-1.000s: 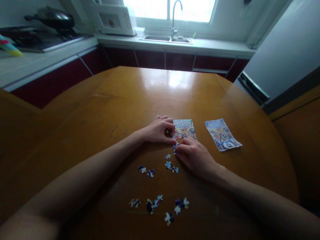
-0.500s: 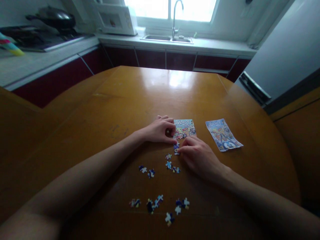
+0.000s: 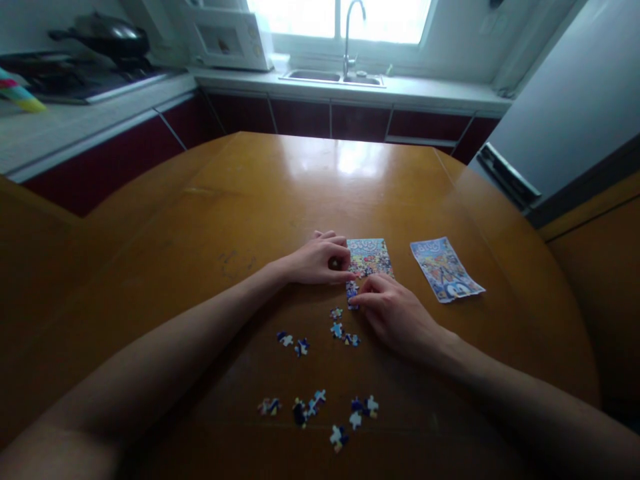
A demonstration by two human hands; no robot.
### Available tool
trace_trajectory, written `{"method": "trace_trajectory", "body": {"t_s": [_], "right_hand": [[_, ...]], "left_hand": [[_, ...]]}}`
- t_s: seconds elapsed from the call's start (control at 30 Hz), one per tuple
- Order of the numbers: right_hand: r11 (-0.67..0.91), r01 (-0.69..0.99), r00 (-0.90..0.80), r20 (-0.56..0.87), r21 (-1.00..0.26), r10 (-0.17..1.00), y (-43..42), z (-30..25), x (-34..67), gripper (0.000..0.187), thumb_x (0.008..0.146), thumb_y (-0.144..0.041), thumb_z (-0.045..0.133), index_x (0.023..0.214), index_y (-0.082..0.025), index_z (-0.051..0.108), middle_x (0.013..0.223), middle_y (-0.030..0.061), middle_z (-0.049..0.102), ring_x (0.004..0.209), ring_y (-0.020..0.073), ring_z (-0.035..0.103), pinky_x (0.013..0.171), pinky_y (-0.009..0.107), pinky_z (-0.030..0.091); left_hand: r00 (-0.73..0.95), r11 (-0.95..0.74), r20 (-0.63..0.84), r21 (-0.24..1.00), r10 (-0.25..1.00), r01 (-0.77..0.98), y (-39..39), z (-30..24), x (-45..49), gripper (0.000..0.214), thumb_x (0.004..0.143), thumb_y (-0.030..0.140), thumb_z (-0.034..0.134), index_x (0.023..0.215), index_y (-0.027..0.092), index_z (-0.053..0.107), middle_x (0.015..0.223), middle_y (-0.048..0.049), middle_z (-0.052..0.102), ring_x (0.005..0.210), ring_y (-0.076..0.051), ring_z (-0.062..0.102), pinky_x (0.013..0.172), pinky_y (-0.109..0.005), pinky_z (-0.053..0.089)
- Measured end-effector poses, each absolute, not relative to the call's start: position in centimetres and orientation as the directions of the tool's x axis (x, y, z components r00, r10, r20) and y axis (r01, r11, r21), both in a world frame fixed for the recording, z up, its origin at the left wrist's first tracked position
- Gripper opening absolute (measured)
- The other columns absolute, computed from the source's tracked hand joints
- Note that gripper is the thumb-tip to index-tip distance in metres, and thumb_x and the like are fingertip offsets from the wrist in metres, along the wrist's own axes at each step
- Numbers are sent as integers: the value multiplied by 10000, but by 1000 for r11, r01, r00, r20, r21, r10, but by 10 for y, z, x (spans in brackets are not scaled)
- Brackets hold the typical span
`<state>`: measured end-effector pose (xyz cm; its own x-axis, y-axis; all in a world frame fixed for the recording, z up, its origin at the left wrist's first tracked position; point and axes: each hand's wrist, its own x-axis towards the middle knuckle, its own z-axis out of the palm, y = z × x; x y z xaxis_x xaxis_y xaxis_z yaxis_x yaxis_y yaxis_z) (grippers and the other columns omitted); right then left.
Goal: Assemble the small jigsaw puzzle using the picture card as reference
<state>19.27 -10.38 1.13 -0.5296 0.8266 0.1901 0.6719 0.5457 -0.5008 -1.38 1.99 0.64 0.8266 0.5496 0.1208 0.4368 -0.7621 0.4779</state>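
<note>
A partly assembled jigsaw puzzle [image 3: 369, 255] with a colourful picture lies flat on the wooden table. My left hand [image 3: 323, 259] rests at its left edge, fingers curled, with the thumb tip on the puzzle's lower left corner. Just below that corner is a small strip of purple puzzle pieces [image 3: 352, 291]. My right hand [image 3: 395, 313] has its thumb and index finger closed at the lower end of this strip; the fingertips partly cover it. Nearest below the hands lie loose puzzle pieces [image 3: 337, 330].
More loose pieces lie left of centre [image 3: 301, 347] and along the table's near side [image 3: 339, 437]. A creased picture sheet [image 3: 447, 270] is to the right of the puzzle. Beyond the wooden table [image 3: 280, 200] are a counter with a sink [image 3: 315, 75], a microwave [image 3: 233, 40] and a wok [image 3: 113, 37].
My left thumb has shifted slightly right onto the puzzle's corner. My right fingertips have moved slightly left over the purple strip, which now sits closer against the puzzle.
</note>
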Motion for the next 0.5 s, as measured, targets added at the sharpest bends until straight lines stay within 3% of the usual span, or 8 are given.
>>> {"method": "trace_trajectory", "body": {"t_s": [0.33, 0.5], "right_hand": [[540, 661, -517, 204, -521, 831, -102, 10, 194, 240, 874, -71, 537, 876, -215, 730, 914, 62, 630, 887, 199, 545, 801, 341, 468], [484, 691, -435, 226, -537, 872, -101, 12, 197, 221, 883, -80, 522, 895, -201, 706, 925, 66, 633, 888, 200, 560, 810, 347, 471]], "left_hand": [[826, -761, 127, 484, 549, 431, 21, 5, -14, 359, 874, 531, 625, 747, 198, 667, 875, -28, 609, 920, -212, 489, 865, -370, 294], [743, -655, 223, 667, 631, 355, 25, 1, -13, 420, 930, 417, 532, 597, 168, 470, 716, -4, 482, 702, -141, 450, 689, -303, 364]]}}
